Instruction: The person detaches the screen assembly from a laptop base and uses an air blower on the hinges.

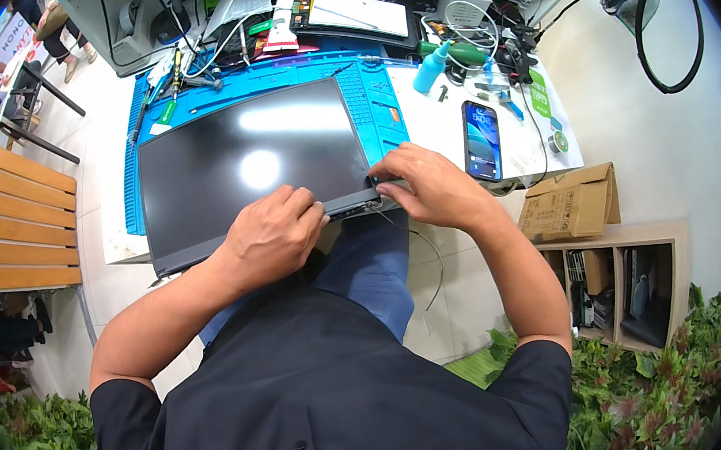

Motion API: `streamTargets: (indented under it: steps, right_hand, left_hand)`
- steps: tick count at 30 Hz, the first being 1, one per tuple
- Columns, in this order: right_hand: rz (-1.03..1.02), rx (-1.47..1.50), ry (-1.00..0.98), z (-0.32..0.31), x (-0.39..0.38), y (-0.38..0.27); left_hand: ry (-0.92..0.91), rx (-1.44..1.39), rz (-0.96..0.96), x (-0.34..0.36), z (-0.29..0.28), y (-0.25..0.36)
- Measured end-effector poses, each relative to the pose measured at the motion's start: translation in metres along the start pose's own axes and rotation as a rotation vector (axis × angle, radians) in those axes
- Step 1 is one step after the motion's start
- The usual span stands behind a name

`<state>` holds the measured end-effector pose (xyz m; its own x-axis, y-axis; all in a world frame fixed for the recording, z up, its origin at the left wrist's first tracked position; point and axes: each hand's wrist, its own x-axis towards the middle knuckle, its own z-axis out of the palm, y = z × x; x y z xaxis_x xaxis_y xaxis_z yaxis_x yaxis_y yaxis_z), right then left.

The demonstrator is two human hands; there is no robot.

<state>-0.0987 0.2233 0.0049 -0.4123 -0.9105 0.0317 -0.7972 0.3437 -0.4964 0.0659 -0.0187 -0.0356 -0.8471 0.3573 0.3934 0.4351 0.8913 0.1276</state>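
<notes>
A dark laptop screen panel [233,175] lies tilted at an angle on the blue repair mat [198,91], its lower edge near my lap. My left hand [274,237] has its fingers curled on that lower bezel, right of the middle. My right hand [419,183] grips the panel's lower right corner between thumb and fingers, beside an exposed hinge strip [353,209]. A thin loose wire [436,278] hangs from that corner toward the floor.
A phone [481,141], blue bottle [432,67], tools [177,75] and device parts [358,16] crowd the bench [527,164]. A cardboard box [569,204] sits on shelving [655,294] at right, above plants [669,402]. A slatted chair [11,212] and other people [54,30] are at left.
</notes>
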Motion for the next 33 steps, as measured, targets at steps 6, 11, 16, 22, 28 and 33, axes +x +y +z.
streamTargets:
  steps: [6, 11, 16, 22, 28, 33]
  right_hand:
    - [0.014, -0.139, 0.23, 0.022, -0.009, 0.007]
    - [0.183, -0.056, 0.185, 0.026, -0.004, -0.011]
    - [0.484, 0.096, 0.133, 0.026, 0.005, -0.022]
    - [0.603, 0.194, 0.207, 0.028, 0.009, -0.025]
    - [0.65, 0.183, 0.269, 0.035, 0.012, -0.028]
    - [0.699, 0.119, 0.272, 0.038, 0.019, -0.026]
  left_hand:
    - [0.029, -0.05, -0.011, 0.005, -0.002, 0.005]
    - [0.068, -0.078, -0.023, 0.006, 0.0, 0.006]
    - [0.092, -0.097, -0.038, 0.004, 0.0, 0.007]
    - [0.1, -0.123, -0.051, 0.006, -0.002, 0.011]
    - [0.109, -0.133, -0.062, 0.003, -0.001, 0.012]
    - [0.126, -0.109, -0.062, 0.003, 0.002, 0.013]
